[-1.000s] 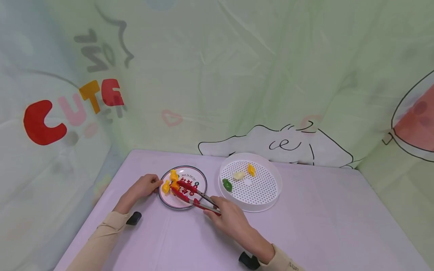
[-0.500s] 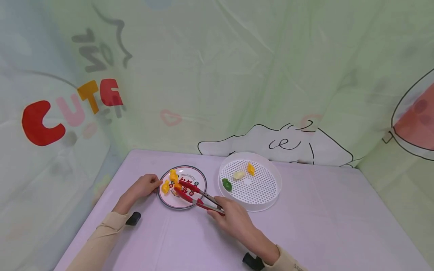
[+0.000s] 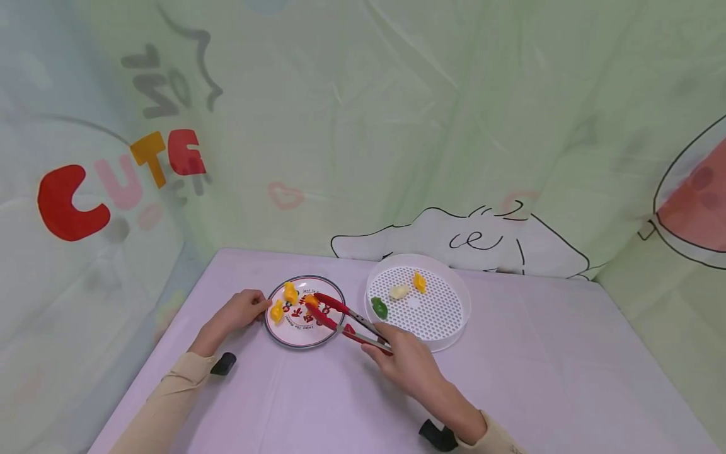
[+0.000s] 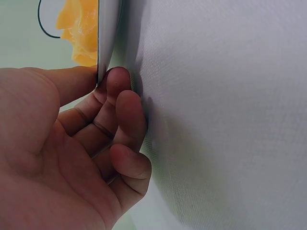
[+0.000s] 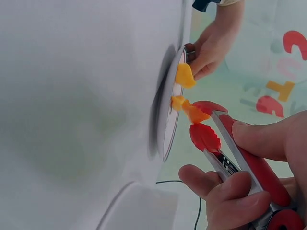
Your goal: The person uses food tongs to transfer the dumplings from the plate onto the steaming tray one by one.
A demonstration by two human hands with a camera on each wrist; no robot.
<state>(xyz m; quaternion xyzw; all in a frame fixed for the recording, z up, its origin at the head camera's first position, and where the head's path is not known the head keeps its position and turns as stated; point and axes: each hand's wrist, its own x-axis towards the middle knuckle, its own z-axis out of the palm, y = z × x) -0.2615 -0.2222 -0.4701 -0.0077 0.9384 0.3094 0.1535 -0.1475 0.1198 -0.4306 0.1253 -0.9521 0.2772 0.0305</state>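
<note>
Lavender cloth is covering the counter (image 3: 317,397), with a printed green backdrop hanging behind it. A person's right hand (image 3: 405,359) is gripping red tongs (image 3: 346,318), its fingers curled round the handles, and the tips are pinching an orange dumpling (image 3: 311,301) above the plate (image 3: 324,333). The left hand (image 3: 242,310) is steadying the plate, thumb and curled fingers pinching its rim. Two yellow dumplings (image 3: 283,301) are lying on the plate. In the white perforated tray (image 3: 454,328) just beside it, a green, a pale and a yellow piece (image 3: 420,282) are resting. Judged by this layout, sorting is standing at about the halfway mark: three pieces in the tray, one in transit, two remaining.
</note>
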